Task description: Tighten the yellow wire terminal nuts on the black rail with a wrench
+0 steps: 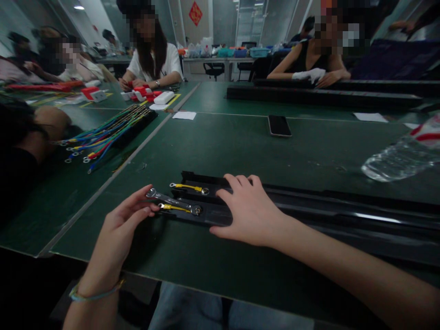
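A combination wrench (172,200) lies along the end of a black channel (220,211), its ring end around a bolt (197,210). The fingertips of my left hand (125,213) are closed about the wrench's other end, near the lug of a short yellow wire (177,208). A second yellow wire (187,187) is fixed by a bolt (205,191) in the channel's far groove. My right hand (252,213) spans the channel, thumb at the near edge and fingers across the far side, gripping it. Part of the channel is hidden under this hand.
A bundle of coloured wires with ring lugs (103,137) lies to the left, beside a person's arm (48,123). A phone (279,125) rests farther back, and a water bottle (402,156) lies at right. Co-workers sit across the table, near more black rails (319,96).
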A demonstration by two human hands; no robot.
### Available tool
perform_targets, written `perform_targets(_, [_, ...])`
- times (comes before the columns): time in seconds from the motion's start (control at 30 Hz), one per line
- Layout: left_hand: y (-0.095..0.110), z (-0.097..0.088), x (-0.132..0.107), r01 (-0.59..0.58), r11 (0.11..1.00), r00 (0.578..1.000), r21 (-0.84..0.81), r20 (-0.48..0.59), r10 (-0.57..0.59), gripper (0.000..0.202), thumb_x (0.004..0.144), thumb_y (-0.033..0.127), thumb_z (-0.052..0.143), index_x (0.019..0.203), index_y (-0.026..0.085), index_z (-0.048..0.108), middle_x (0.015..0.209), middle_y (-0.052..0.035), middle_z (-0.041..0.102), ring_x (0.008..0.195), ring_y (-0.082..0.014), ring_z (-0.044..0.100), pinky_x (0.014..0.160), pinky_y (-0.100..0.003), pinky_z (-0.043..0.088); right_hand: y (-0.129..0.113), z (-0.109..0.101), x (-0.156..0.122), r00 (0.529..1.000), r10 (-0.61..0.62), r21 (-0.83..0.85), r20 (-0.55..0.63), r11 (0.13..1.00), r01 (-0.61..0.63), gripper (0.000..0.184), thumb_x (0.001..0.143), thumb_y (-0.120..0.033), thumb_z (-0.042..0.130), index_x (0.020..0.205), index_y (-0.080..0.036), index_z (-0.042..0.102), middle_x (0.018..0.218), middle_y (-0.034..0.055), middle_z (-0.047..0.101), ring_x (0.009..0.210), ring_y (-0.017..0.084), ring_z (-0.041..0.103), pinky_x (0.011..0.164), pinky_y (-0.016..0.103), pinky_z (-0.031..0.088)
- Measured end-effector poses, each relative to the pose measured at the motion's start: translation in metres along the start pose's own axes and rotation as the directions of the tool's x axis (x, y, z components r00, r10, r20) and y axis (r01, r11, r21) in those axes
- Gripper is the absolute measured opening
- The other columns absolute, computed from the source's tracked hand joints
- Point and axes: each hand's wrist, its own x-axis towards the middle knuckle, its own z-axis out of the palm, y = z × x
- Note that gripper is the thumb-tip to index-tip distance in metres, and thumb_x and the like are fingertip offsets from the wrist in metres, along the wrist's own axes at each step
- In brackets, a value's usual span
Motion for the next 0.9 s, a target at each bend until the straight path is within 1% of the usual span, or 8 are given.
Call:
perform_targets(0.1, [-0.001, -0.004, -0.003, 0.014, 0.999, 0.996, 0.043, -0.086, -0.010, 0.044, 0.065, 0.026, 0.063, 0.108, 0.021, 0.057, 0.082, -0.0012, 0.063, 0.070, -0.0132, 0.055, 0.063, -0.019, 0.043, 0.000, 0.000, 0.000, 1.000, 0.001, 0.001, 0.001, 1.000, -0.001, 0.069, 0.064, -0.069, 0.036, 0.106, -0.017, 0.055, 0.125, 0.0176, 0.038, 0.108, 0.035, 0.036, 0.086, 0.050, 0.020])
perform_targets(0.2, [0.000, -0.009, -0.009, 0.037, 0.990, 0.990, 0.138, -0.138, -0.018, 0.042, 0.065, 0.030, 0.064, 0.105, 0.022, 0.059, 0.075, -0.0001, 0.063, 0.065, -0.0131, 0.054, 0.058, -0.019, 0.042, 0.001, 0.000, 0.001, 1.000, -0.004, 0.007, 0.009, 1.000, 0.004, 0.069, 0.064, -0.069, 0.035, 0.106, -0.017, 0.055, 0.125, 0.0179, 0.039, 0.108, 0.035, 0.036, 0.086, 0.051, 0.021])
perform_targets(0.3, [0.002, -0.014, -0.017, 0.052, 0.973, 0.986, 0.227, -0.164, -0.014, 0.041, 0.064, 0.034, 0.064, 0.103, 0.022, 0.061, 0.071, -0.0003, 0.063, 0.062, -0.0144, 0.054, 0.056, -0.021, 0.042, 0.000, -0.001, 0.001, 1.000, -0.006, 0.013, 0.013, 1.000, 0.006, 0.071, 0.065, -0.070, 0.033, 0.106, -0.017, 0.056, 0.125, 0.0188, 0.039, 0.108, 0.035, 0.036, 0.086, 0.051, 0.021])
perform_targets(0.4, [0.002, -0.018, -0.023, 0.054, 0.964, 0.987, 0.259, -0.159, -0.013, 0.042, 0.063, 0.037, 0.065, 0.102, 0.021, 0.061, 0.069, -0.0013, 0.063, 0.061, -0.0161, 0.054, 0.055, -0.023, 0.042, 0.000, -0.002, 0.001, 1.000, -0.004, 0.008, 0.021, 1.000, 0.004, 0.072, 0.065, -0.070, 0.032, 0.107, -0.017, 0.055, 0.125, 0.0185, 0.038, 0.108, 0.035, 0.036, 0.086, 0.051, 0.021])
perform_targets(0.53, [0.004, -0.019, -0.024, 0.044, 0.959, 0.991, 0.280, -0.135, -0.006, 0.044, 0.063, 0.036, 0.064, 0.103, 0.020, 0.061, 0.068, -0.0024, 0.063, 0.061, -0.0174, 0.054, 0.055, -0.025, 0.043, 0.000, -0.002, 0.001, 0.999, -0.005, 0.002, 0.032, 1.000, 0.004, 0.073, 0.065, -0.071, 0.030, 0.107, -0.017, 0.055, 0.125, 0.0184, 0.038, 0.108, 0.035, 0.035, 0.086, 0.051, 0.020])
perform_targets(0.67, [0.011, -0.018, -0.011, 0.010, 0.949, 0.997, 0.316, -0.080, 0.016, 0.043, 0.063, 0.035, 0.063, 0.102, 0.017, 0.062, 0.067, -0.0038, 0.063, 0.059, -0.0178, 0.055, 0.056, -0.026, 0.044, 0.000, -0.003, 0.000, 0.999, 0.002, -0.009, 0.043, 1.000, -0.001, 0.071, 0.064, -0.070, 0.033, 0.108, -0.017, 0.054, 0.126, 0.0175, 0.037, 0.108, 0.034, 0.035, 0.086, 0.050, 0.020])
perform_targets(0.77, [0.018, -0.016, 0.003, -0.022, 0.917, 1.000, 0.398, 0.026, 0.013, 0.047, 0.062, 0.035, 0.063, 0.104, 0.014, 0.061, 0.061, -0.0032, 0.062, 0.055, -0.0170, 0.053, 0.053, -0.025, 0.043, 0.000, -0.003, 0.000, 0.999, -0.004, -0.012, 0.033, 1.000, 0.005, 0.070, 0.065, -0.069, 0.035, 0.108, -0.018, 0.054, 0.125, 0.0170, 0.038, 0.108, 0.034, 0.035, 0.086, 0.049, 0.020])
perform_targets(0.9, [0.028, -0.011, 0.018, -0.111, 0.869, 0.992, 0.482, 0.110, 0.066, 0.046, 0.066, 0.034, 0.059, 0.108, 0.014, 0.058, 0.061, -0.0026, 0.062, 0.056, -0.0160, 0.054, 0.054, -0.024, 0.043, 0.000, -0.001, -0.001, 1.000, -0.016, -0.009, -0.010, 1.000, 0.016, 0.069, 0.065, -0.069, 0.035, 0.107, -0.017, 0.055, 0.123, 0.0175, 0.039, 0.107, 0.033, 0.036, 0.085, 0.048, 0.022])
